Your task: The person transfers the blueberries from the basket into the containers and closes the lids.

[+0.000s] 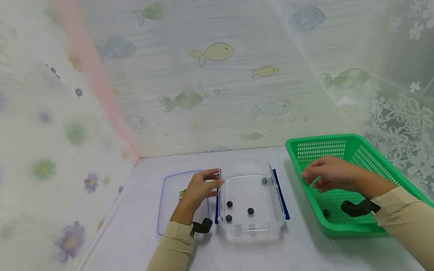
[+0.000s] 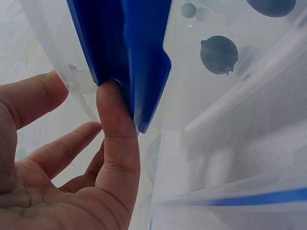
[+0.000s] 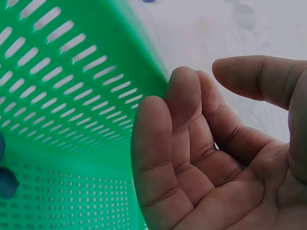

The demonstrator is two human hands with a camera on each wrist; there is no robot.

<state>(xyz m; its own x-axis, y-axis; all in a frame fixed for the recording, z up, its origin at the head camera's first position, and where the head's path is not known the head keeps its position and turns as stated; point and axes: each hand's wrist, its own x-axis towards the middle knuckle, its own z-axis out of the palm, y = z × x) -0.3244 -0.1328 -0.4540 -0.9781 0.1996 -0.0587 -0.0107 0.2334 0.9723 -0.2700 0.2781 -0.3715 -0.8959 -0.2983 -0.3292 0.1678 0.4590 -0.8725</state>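
My left hand (image 1: 199, 190) is at the left side of a clear plastic box (image 1: 253, 233). One straight finger touches the blue side clip (image 2: 120, 52) in the left wrist view, the other fingers standing apart from it. Inside the box lie several small dark balls (image 1: 250, 211); up close, one ball (image 2: 219, 55) shows little nubs. Over the left rim of a green slotted basket (image 1: 332, 230) hangs my right hand (image 1: 334, 172), fingers loosely curled and nothing held between them. A dark ball (image 1: 326, 212) sits low in that basket.
A clear lid (image 1: 161, 218) with a blue-lined edge lies left of the box, partly under my left forearm. On it, a small patterned green piece (image 1: 182, 194) shows beside the hand. Fish-printed curtains (image 1: 214, 74) stand behind the white table (image 1: 223, 267).
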